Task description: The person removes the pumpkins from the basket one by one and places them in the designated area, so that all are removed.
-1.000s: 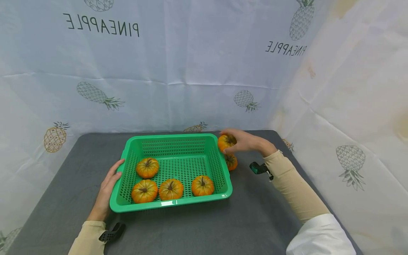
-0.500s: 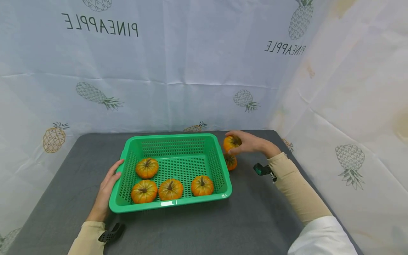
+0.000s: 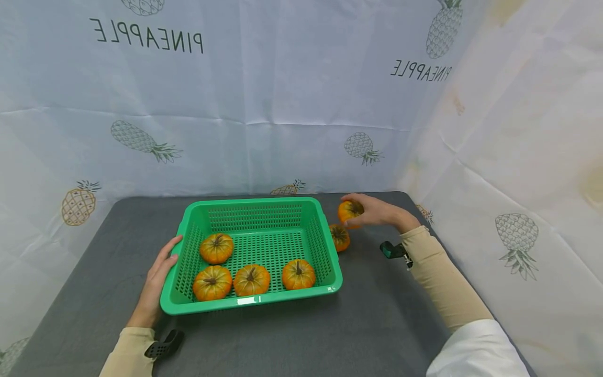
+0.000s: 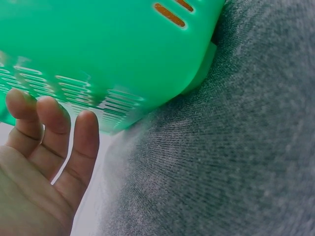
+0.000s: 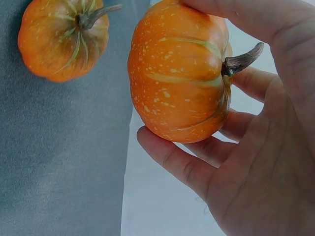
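Observation:
Between the thumb and fingers of my right hand (image 3: 377,212) is a small orange pumpkin (image 5: 177,81), gripped around its sides with the stem toward the palm. A second pumpkin (image 3: 339,239) rests on the table just outside the basket's right end, close below the held one in the head view. My left hand (image 3: 152,288) is at the left end of a green plastic basket (image 3: 301,295). In the left wrist view its loosely extended fingers (image 4: 87,132) lie against the slotted outer wall. Several pumpkins (image 3: 252,280) sit inside, mostly along the front and left.
The basket stands on a dark grey cloth-covered table (image 3: 282,345). A white curtain (image 3: 301,94) printed with pineapples hangs behind the table and along its right side.
My right hand has moved to the right with the pumpkin, away from the basket's right rim, so the pumpkin on the table shows more. My left hand and the basket have stayed in place.

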Tool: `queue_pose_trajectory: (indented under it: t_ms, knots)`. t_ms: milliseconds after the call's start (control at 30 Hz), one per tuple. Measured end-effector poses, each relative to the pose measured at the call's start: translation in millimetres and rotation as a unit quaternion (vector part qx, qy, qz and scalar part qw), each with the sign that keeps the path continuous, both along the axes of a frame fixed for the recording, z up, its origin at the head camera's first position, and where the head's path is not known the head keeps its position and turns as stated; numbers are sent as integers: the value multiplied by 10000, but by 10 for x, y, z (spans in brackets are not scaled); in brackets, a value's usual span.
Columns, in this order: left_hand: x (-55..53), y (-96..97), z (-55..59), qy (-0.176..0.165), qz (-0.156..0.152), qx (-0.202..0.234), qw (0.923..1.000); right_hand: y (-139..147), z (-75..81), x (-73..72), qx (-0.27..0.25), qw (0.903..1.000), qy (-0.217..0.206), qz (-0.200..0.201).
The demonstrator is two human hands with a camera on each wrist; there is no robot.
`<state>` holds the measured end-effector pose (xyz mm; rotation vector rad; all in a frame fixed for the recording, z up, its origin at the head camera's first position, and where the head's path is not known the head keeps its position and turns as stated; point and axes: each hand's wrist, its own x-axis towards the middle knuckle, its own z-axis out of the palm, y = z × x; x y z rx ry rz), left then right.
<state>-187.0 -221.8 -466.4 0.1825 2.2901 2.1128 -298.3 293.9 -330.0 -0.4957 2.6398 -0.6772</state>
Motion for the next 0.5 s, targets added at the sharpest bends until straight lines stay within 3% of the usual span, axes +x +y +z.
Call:
queue_pose_trajectory:
  t_ms: [500]
  knots:
    - [10,-9,-2,145,-113,78,9998,138,-84,1,-102,9998,-103,-119]
